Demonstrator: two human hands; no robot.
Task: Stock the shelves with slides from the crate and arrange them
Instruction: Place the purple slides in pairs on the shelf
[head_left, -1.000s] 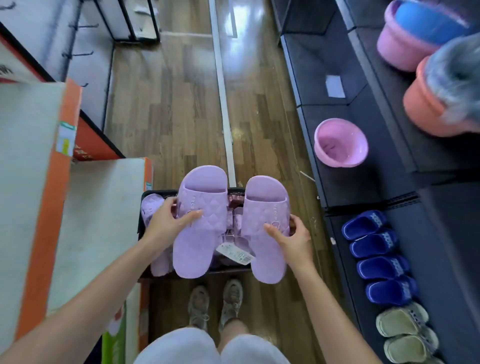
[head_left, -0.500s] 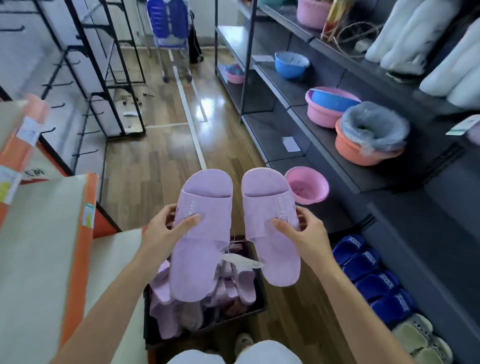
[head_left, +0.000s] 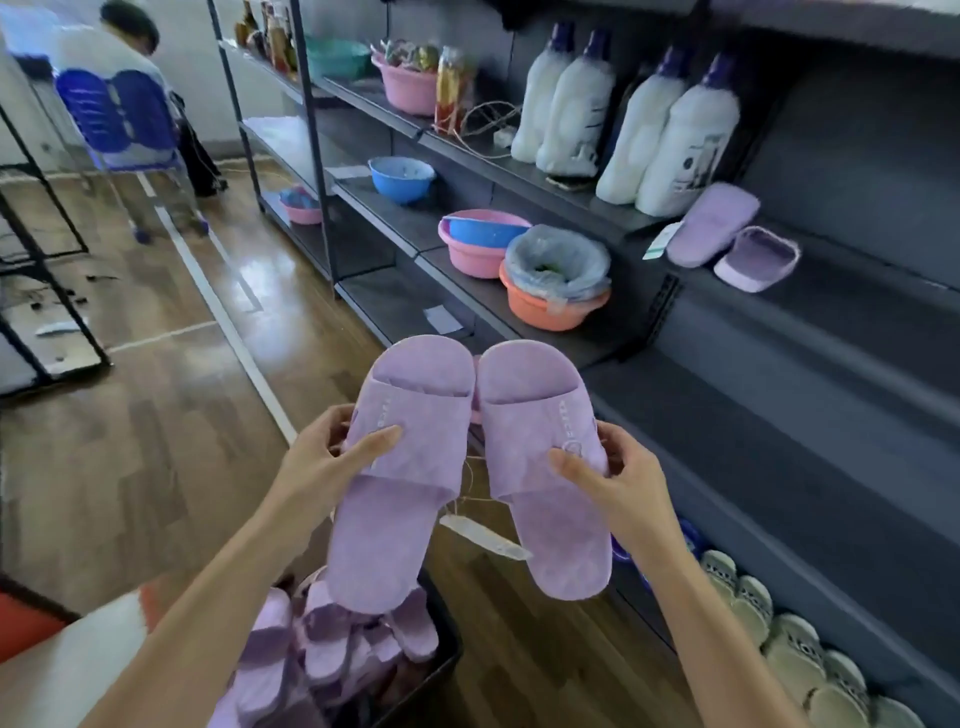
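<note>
Nothing here can be read outright. The strap of the left slide (head_left: 415, 441) carries a short row of raised letters, too blurred to make out. The right slide (head_left: 530, 426) has a similar row beside a round emblem. The paper tag (head_left: 485, 535) on string between them shows no legible print. The white bottles (head_left: 685, 150) bear dark label marks, also unreadable.

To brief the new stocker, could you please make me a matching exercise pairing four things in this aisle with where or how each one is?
Column one:
1 left hand
2 crate
3 orange basin
4 beige slides

Column two:
A lined up low on the right
B lined with a plastic bag
C grips a purple slide
D holds more purple slides

Pairs: 1-C, 2-D, 3-B, 4-A.
</note>
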